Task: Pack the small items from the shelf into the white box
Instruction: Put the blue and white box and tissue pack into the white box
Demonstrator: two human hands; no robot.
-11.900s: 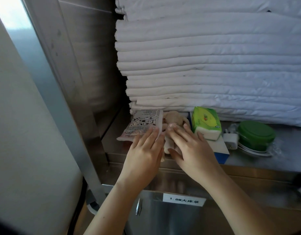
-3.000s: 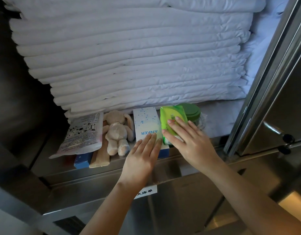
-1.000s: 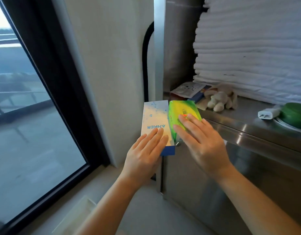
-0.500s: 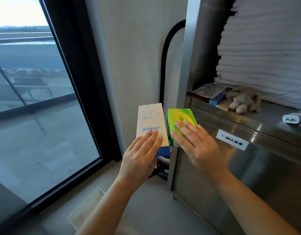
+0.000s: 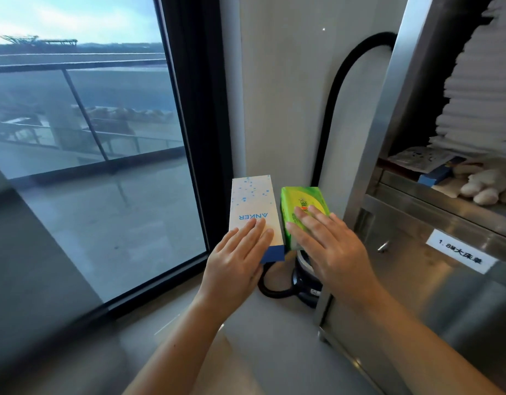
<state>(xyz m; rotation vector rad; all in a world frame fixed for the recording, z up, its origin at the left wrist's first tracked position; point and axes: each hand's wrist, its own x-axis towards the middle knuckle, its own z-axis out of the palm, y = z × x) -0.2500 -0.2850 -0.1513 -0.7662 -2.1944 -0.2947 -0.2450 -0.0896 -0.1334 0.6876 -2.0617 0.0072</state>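
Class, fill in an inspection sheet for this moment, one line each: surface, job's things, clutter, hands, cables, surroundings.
Surface: steel shelf, front lip bare.
Job's things: Anker box and green tissue pack held in the air, left of the shelf; plush toy, printed pouch and small blue box lie on the shelf; white box not seen.
Clutter: stack of folded white linen behind the shelf items.
Hands: left hand holds the Anker box, fingers flat on top; right hand holds the green tissue pack likewise.
Cables: black hose arches up the wall from a dark device on the floor.
Surroundings: large window on the left; printed label on the cabinet front.
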